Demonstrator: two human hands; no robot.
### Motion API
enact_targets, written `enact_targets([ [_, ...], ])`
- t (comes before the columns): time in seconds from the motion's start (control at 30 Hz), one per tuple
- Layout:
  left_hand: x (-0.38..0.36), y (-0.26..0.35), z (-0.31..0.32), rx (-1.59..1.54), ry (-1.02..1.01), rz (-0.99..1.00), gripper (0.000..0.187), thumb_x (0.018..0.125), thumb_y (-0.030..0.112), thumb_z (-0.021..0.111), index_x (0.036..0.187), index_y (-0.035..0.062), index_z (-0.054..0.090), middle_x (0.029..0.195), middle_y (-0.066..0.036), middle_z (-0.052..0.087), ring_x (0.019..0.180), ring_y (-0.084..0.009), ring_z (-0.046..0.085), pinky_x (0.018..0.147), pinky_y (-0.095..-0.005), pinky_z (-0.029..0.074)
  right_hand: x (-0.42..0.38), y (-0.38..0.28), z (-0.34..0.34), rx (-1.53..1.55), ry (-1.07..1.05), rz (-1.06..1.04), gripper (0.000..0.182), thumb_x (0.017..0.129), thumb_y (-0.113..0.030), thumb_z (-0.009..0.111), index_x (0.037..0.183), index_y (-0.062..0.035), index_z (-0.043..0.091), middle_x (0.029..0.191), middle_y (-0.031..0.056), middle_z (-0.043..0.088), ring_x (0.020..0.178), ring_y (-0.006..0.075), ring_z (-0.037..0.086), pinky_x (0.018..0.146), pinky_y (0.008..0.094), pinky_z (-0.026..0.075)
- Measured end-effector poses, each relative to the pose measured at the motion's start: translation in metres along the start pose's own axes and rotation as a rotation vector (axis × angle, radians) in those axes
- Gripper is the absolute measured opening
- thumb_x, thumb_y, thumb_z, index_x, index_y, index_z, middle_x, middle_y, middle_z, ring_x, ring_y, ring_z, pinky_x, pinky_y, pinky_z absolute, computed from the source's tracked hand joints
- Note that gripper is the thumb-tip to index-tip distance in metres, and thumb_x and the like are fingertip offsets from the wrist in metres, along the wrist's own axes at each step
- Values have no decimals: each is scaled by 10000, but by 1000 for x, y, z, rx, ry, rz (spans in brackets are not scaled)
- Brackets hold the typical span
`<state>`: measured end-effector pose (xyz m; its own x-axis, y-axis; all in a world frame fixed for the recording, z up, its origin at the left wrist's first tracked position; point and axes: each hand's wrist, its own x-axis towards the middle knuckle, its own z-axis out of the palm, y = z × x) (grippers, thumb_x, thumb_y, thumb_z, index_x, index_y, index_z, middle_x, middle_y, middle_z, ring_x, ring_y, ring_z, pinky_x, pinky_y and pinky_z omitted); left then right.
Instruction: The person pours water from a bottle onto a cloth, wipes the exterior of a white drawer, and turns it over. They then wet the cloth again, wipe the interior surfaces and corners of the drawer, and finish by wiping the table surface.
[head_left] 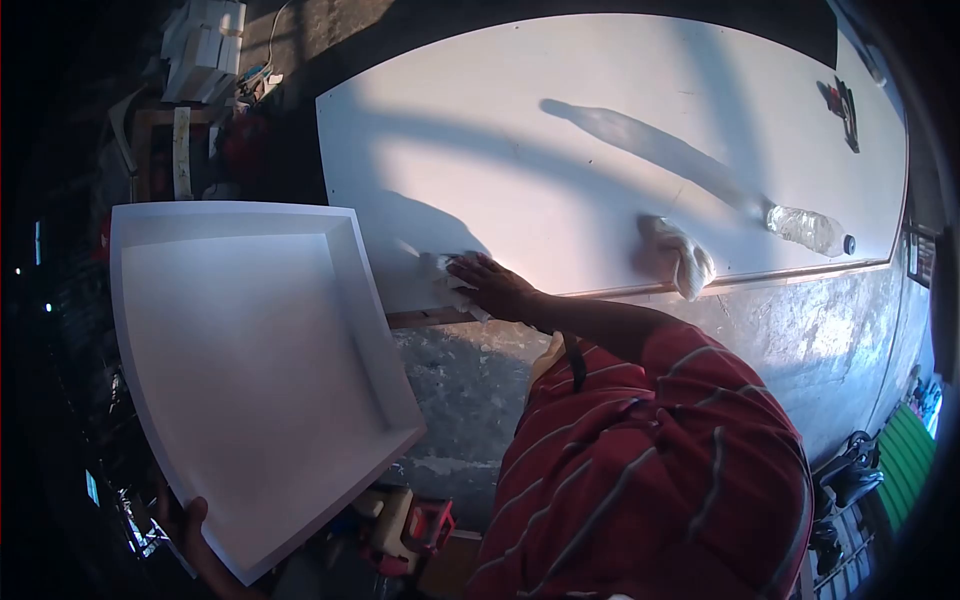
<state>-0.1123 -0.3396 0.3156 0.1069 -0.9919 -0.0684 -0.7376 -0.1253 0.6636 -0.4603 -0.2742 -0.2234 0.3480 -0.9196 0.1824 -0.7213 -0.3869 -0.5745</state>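
Observation:
My left hand (196, 528) grips the lower edge of a white open box (235, 330), shaped like a shallow drawer, with the thumb over its rim. The box is tilted, its hollow side facing me. On the near left part of a white table (480, 190), my right hand (492, 287) lies over a crumpled white cloth (447, 272), fingers pressed onto it. The cloth is partly hidden beneath the hand. Further right, a second bunched white cloth (680, 258) hangs slightly over the table's near edge.
A clear plastic bottle (805, 230) lies on its side at the table's right. Beyond it rests a dark and red hand tool (843, 115). White stacked pieces (203, 50) stand at the far left. Below are a red and tan object (410, 530) and a green ridged panel (908, 465).

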Motion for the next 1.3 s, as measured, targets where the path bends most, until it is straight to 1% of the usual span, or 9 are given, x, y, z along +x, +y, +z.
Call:
enact_targets([
  [0.3, 22, 55, 65, 87, -64, -12, 856, 685, 207, 803, 1379, -25, 359, 1281, -202, 473, 1133, -303, 497, 955, -434, 432, -100, 167, -178, -276, -81, 155, 455, 898, -254, 515, 1347, -190, 486, 1490, 101, 298, 1404, 278, 232, 1139, 469, 226],
  [0.47, 36, 70, 93, 105, -56, -37, 883, 689, 236, 815, 1392, -13, 343, 1304, -188, 454, 1152, -306, 499, 945, -437, 457, -135, 418, -313, -594, 411, 730, 400, 898, -252, 512, 1281, -141, 542, 1364, 108, 458, 1268, 233, 438, 1015, 398, 396],
  [0.5, 36, 74, 94, 116, -48, -39, 886, 689, 240, 816, 1394, -12, 342, 1307, -186, 451, 1154, -306, 499, 943, -438, 460, -115, 384, -374, 96, 566, 1328, 355, 936, -249, 443, 1242, -103, 547, 1198, 130, 556, 1053, 268, 588, 854, 395, 495],
  [0.57, 39, 74, 93, 117, -51, -51, 888, 690, 249, 814, 1393, -16, 340, 1306, -186, 454, 1154, -305, 500, 945, -435, 456, -104, 419, -365, -214, 1052, 1058, 348, 963, -227, 370, 1219, -76, 552, 1119, 161, 585, 925, 308, 632, 774, 379, 522],
  [0.9, 39, 85, 86, 159, -82, -109, 904, 694, 295, 804, 1392, -37, 335, 1301, -187, 467, 1154, -298, 501, 953, -419, 440, -12, 118, -104, 335, 145, -74, 400, 953, -118, 465, 1353, -92, 452, 1491, 86, 299, 1380, 262, 287, 1143, 382, 257],
  [1.13, 36, 92, 83, 177, -102, -139, 918, 697, 327, 797, 1392, -51, 331, 1297, -187, 477, 1153, -293, 502, 959, -409, 428, 113, 234, -138, -64, 58, -171, 326, 886, -146, 569, 1208, -93, 574, 1376, 108, 452, 1345, 187, 345, 1146, 389, 235],
  [1.2, 36, 94, 79, 184, -110, -142, 922, 698, 336, 795, 1391, -55, 330, 1296, -188, 480, 1153, -292, 502, 960, -406, 424, 143, 343, -177, 2, 382, 94, 385, 882, -197, 503, 1257, -116, 533, 1347, 96, 492, 1301, 248, 402, 1109, 368, 307],
  [1.23, 34, 94, 79, 184, -116, -142, 924, 698, 341, 794, 1391, -57, 330, 1296, -188, 481, 1153, -291, 503, 961, -404, 423, 148, 419, -203, -615, 455, 59, 377, 883, -211, 489, 1248, -145, 549, 1280, 107, 540, 1227, 256, 477, 1066, 332, 352],
  [1.3, 34, 92, 78, 185, -119, -143, 929, 699, 350, 792, 1391, -61, 329, 1295, -188, 484, 1153, -289, 503, 963, -401, 419, 137, 421, -299, -274, 425, 710, 329, 908, -18, 457, 1227, -35, 539, 1270, 124, 568, 1011, 212, 608, 826, 350, 522],
])
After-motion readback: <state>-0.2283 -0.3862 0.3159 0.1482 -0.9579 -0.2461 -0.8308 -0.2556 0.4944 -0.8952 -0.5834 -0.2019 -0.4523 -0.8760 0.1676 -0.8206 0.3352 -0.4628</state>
